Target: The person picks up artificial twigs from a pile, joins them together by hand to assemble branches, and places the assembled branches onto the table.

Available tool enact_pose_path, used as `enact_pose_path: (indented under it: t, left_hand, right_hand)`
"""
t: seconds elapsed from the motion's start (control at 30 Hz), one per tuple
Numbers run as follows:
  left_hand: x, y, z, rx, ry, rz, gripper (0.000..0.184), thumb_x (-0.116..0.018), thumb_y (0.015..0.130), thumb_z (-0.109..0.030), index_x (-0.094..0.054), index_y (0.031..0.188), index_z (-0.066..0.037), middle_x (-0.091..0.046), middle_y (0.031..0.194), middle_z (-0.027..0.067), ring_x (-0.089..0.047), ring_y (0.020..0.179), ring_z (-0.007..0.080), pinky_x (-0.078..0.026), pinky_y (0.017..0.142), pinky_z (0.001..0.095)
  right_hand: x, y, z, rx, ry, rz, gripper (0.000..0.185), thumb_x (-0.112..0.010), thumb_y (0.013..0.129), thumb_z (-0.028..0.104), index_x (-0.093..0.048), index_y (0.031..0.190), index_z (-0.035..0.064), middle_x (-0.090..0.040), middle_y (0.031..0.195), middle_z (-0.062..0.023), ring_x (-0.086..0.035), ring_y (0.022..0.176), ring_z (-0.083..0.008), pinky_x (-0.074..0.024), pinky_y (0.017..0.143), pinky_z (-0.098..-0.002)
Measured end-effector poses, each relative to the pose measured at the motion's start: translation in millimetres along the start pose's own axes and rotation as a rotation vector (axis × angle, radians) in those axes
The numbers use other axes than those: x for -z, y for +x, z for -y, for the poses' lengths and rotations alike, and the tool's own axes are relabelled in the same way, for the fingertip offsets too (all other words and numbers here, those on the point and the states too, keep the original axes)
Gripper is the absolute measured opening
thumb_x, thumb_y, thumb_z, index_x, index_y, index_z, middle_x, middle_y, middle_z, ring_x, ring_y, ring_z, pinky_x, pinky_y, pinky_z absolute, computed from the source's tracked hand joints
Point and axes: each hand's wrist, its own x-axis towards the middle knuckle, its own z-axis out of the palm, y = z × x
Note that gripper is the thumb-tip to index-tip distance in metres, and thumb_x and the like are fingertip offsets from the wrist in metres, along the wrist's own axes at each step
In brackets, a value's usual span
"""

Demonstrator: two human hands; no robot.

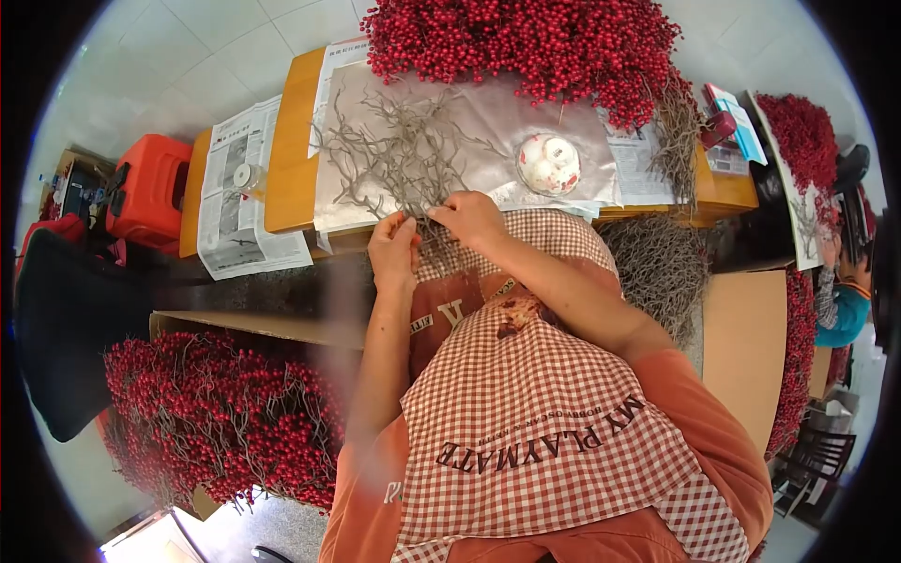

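A bare, many-forked brown twig branch (399, 155) spreads over the silvery sheet (554, 108) at the near edge of the table. My left hand (394, 246) is closed on its lower stems, thumb and fingers pressed together. Just to the right, my right hand (472, 220) also pinches the stems near their base. More twig ends hang below my fingers, in front of the checked apron (526, 403). Right of the branch, a round white container with red smears (549, 165) stands on the sheet.
A large heap of red berry branches (526, 47) lies along the table's far side. Newspaper (235, 169) and a small jar (249, 178) are at left, beside a red case (150, 192). Boxed berry branches (225, 413) stand lower left, bare twigs (657, 272) at right. Another person (845, 300) sits far right.
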Motion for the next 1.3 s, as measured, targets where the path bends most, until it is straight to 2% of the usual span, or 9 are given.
enact_pose_path:
  t: [0.23,0.47,0.7,0.87,1.0,1.07,1.1,1.2,1.3]
  left_hand:
    - [-11.0,20.2,-5.9,-0.047,0.077,0.054,0.011,-0.06,0.086,-0.011,-0.056,0.077,-0.006,-0.05,0.056,-0.0003,-0.037,0.038,0.0049,-0.025,0.033,0.02]
    - [-8.9,34.4,-13.0,-0.063,0.065,-0.018,0.006,-0.058,0.086,-0.008,-0.057,0.085,-0.001,-0.052,0.058,0.0032,-0.039,0.041,0.0073,-0.029,0.036,0.0215]
    - [-30.8,33.0,-31.7,-0.248,0.27,-0.106,0.022,-0.061,0.083,-0.007,-0.052,0.103,-0.001,-0.055,0.064,0.0052,-0.046,0.043,0.0117,-0.035,0.038,0.0254]
    - [-28.2,21.3,-24.1,-1.064,0.757,-0.325,0.023,-0.06,0.081,-0.007,-0.056,0.101,0.003,-0.053,0.066,0.0077,-0.049,0.059,0.0179,-0.042,0.059,0.036]
    - [-28.9,12.8,-37.2,-1.306,0.83,-0.339,0.01,-0.057,0.085,-0.007,-0.06,0.093,-0.001,-0.053,0.071,0.0054,-0.044,0.048,0.0139,-0.037,0.045,0.0278]
    - [-31.4,-0.8,-43.2,-0.333,0.297,0.079,0.013,-0.053,0.091,-0.015,-0.061,0.092,-0.004,-0.055,0.077,0.0049,-0.045,0.049,0.0118,-0.034,0.042,0.0239]
    - [-36.2,-11.8,-43.2,-0.105,0.117,0.15,0.024,-0.051,0.093,-0.028,-0.06,0.093,-0.006,-0.056,0.079,0.0033,-0.047,0.049,0.0098,-0.03,0.04,0.0203]
    - [-58.0,-43.8,-52.3,0.337,-0.136,0.307,0.034,-0.054,0.091,-0.036,-0.057,0.098,-0.003,-0.056,0.073,0.0029,-0.05,0.053,0.012,-0.033,0.043,0.0219]
    - [-62.0,-32.1,-31.0,0.445,-0.252,0.383,0.038,-0.056,0.09,-0.037,-0.056,0.107,-0.003,-0.056,0.072,0.0024,-0.053,0.058,0.013,-0.036,0.045,0.0209]
  right_hand:
    - [9.2,13.7,11.7,-0.446,0.92,0.034,0.015,-0.07,0.077,0.01,-0.059,0.073,-0.0001,-0.047,0.051,-0.0016,-0.037,0.036,-0.0093,-0.0272,0.031,-0.0255]
    - [74.7,6.8,-3.5,-0.061,1.235,0.056,0.01,-0.065,0.079,0.005,-0.057,0.073,0.0025,-0.049,0.055,-0.0011,-0.038,0.041,-0.0072,-0.026,0.037,-0.0224]
    - [113.3,-14.6,-2.0,-0.038,1.254,0.096,0.003,-0.059,0.08,0.0,-0.057,0.078,0.0,-0.049,0.057,-0.0023,-0.037,0.041,-0.0073,-0.027,0.037,-0.0218]
    - [112.4,-27.5,2.8,0.05,1.015,0.114,0.005,-0.06,0.08,0.002,-0.057,0.077,-0.0005,-0.05,0.056,-0.0022,-0.04,0.041,-0.0067,-0.0297,0.037,-0.0216]
    - [99.5,-32.1,-5.0,0.064,1.039,0.178,0.007,-0.061,0.081,0.005,-0.056,0.077,0.0019,-0.05,0.056,-0.0012,-0.042,0.041,-0.0068,-0.0319,0.038,-0.0207]
    - [96.9,-37.3,-5.2,0.04,1.089,0.2,0.007,-0.061,0.081,0.005,-0.056,0.077,0.0017,-0.051,0.056,-0.0021,-0.043,0.042,-0.007,-0.033,0.039,-0.0206]
    - [98.9,-39.4,-3.9,0.058,1.125,0.245,0.007,-0.061,0.08,0.005,-0.056,0.076,0.0012,-0.052,0.056,-0.0028,-0.044,0.042,-0.0076,-0.0343,0.039,-0.0212]
    - [101.7,-44.5,-2.5,0.085,1.173,0.362,0.008,-0.061,0.079,0.006,-0.057,0.075,0.0008,-0.053,0.056,-0.0037,-0.046,0.043,-0.0084,-0.0358,0.039,-0.0222]
    - [95.7,-59.6,-7.1,0.071,1.122,0.429,0.009,-0.062,0.079,0.007,-0.057,0.075,0.0011,-0.053,0.056,-0.0034,-0.047,0.043,-0.0084,-0.0363,0.04,-0.0227]
